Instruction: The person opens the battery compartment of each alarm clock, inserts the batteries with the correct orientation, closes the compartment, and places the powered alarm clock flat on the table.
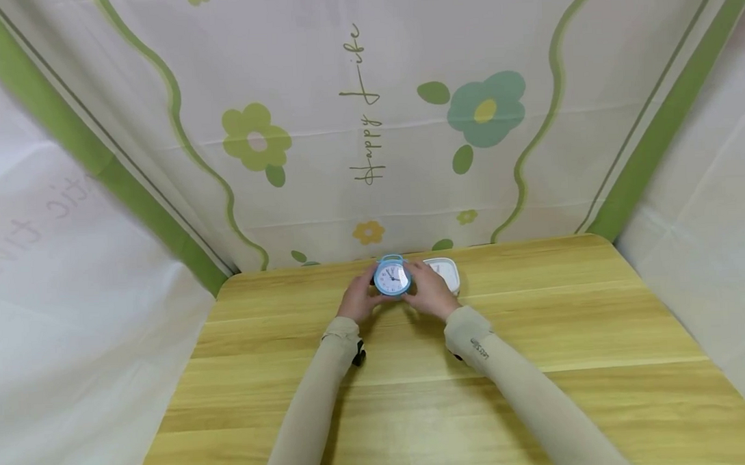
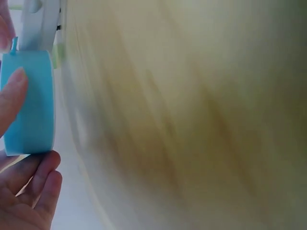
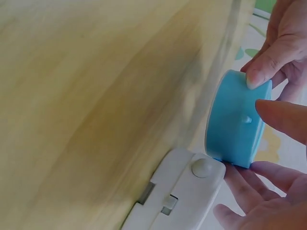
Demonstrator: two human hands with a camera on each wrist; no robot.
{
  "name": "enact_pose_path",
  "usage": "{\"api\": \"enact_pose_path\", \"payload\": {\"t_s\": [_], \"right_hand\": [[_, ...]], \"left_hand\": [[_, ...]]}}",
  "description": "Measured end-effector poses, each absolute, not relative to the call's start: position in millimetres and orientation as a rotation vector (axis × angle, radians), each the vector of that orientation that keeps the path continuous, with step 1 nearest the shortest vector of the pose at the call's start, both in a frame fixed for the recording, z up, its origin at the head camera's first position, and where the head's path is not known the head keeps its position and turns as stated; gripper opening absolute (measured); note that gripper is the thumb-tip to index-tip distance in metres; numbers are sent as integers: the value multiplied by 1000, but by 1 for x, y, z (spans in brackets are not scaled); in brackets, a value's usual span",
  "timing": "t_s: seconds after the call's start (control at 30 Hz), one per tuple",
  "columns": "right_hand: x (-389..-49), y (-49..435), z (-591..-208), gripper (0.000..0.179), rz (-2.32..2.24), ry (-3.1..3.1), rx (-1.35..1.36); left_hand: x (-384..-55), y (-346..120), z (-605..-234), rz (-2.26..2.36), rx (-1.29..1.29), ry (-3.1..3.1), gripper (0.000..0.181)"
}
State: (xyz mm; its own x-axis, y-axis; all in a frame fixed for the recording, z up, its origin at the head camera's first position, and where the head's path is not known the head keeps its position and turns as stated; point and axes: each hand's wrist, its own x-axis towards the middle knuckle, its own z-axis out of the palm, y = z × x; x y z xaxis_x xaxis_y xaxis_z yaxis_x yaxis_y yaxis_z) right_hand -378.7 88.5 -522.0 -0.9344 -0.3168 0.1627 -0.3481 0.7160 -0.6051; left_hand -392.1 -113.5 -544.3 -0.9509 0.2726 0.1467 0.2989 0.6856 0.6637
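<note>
A small round alarm clock (image 1: 392, 277) with a light blue case, a white dial and a blue top handle is between both hands near the table's far edge. My left hand (image 1: 358, 298) grips its left side, thumb on the near side and fingers beyond. My right hand (image 1: 434, 292) holds the opposite side. In the left wrist view the clock's smooth blue rim (image 2: 36, 105) shows, with the left thumb on it. In the right wrist view the left hand (image 3: 283, 52) pinches the clock, and the right fingers (image 3: 249, 191) lie along its edge.
Just right of the clock, partly behind the right hand, a white rounded case (image 1: 449, 274) rests on the table. Its side shows slots and a round foot in the right wrist view. A wooden table (image 1: 415, 409) extends toward me; a flowered curtain (image 1: 322, 193) hangs behind.
</note>
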Motion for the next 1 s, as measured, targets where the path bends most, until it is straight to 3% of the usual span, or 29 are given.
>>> {"api": "enact_pose_path", "payload": {"t_s": [1.0], "right_hand": [[-383, 83, -535, 77, 645, -2958, 549]], "left_hand": [[-403, -112, -552, -1198, -430, -2958, 83]]}}
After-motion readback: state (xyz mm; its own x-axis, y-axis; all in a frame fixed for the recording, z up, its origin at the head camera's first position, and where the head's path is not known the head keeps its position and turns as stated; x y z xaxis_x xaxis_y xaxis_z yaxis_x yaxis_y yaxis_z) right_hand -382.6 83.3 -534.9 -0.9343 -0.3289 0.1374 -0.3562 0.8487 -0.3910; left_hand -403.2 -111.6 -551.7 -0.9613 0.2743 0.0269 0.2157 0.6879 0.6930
